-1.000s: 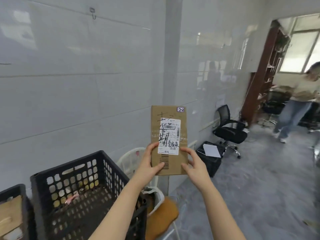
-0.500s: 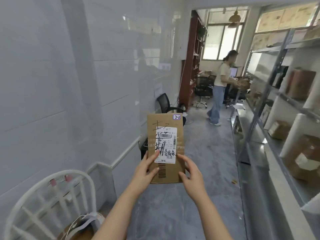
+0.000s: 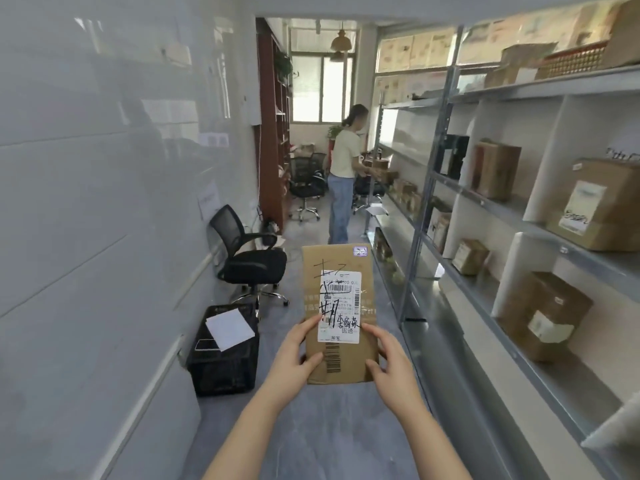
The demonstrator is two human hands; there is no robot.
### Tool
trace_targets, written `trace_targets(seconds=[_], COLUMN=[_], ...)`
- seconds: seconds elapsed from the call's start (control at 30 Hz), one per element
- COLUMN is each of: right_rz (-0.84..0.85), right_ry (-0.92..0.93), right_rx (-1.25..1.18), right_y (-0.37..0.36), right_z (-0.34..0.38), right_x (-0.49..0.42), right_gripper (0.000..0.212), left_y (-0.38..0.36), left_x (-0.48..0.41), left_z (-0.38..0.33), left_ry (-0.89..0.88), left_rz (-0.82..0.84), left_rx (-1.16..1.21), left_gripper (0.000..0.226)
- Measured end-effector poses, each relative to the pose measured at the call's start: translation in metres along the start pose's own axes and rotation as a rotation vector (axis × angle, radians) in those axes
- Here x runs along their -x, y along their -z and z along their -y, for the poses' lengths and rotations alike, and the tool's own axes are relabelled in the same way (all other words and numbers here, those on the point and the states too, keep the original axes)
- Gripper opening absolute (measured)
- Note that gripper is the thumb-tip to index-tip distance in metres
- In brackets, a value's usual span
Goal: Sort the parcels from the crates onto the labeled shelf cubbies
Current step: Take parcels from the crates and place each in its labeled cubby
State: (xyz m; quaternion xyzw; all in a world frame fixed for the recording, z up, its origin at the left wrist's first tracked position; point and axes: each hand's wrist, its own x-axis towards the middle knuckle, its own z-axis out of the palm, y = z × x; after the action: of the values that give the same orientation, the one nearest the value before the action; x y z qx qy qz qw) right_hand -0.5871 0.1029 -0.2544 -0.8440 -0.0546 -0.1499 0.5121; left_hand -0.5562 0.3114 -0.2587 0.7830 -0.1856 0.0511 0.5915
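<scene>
A flat brown cardboard parcel [image 3: 337,271] stands upright in front of me, held up at mid-frame. It carries a white shipping label with black handwriting and a small purple sticker at its top right corner. My left hand [image 3: 294,362] grips its lower left edge and my right hand [image 3: 391,365] grips its lower right edge. The metal shelf [image 3: 512,206] with white dividers runs along the right side, its cubbies holding several brown boxes [image 3: 550,315].
A black crate [image 3: 225,355] with a white sheet on top sits on the floor at the left wall. A black office chair [image 3: 249,258] stands behind it. A person [image 3: 343,174] stands at the shelf farther down the aisle. Grey floor runs between wall and shelf.
My view has swung right, from the crates and white chair at the wall to the aisle and shelf. The parcel stays upright in both hands.
</scene>
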Motion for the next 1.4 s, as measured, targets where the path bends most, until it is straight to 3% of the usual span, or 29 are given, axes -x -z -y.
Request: trace_targets(seconds=[0.43, 0.93, 1.4], right_rz=[-0.175, -0.265, -0.725], right_ry=[-0.122, -0.287, -0.537], right_rx=[0.015, 0.104, 0.109], right_y=[0.019, 0.035, -0.004], right_z=[-0.126, -0.252, -0.305], right_x=[-0.205, -0.426, -0.553], right_gripper=[0.055, 0.057, 0.056], left_y=[-0.064, -0.133, -0.190], left_x=[-0.261, -0.529, -0.746], left_z=[0.110, 0.207, 0.285], left_ry=[-0.034, 0.012, -0.120], left_rz=[0.235, 0.400, 0.903], left_rx=[0.058, 0.130, 0.143], left_gripper=[0.071, 0.068, 0.071])
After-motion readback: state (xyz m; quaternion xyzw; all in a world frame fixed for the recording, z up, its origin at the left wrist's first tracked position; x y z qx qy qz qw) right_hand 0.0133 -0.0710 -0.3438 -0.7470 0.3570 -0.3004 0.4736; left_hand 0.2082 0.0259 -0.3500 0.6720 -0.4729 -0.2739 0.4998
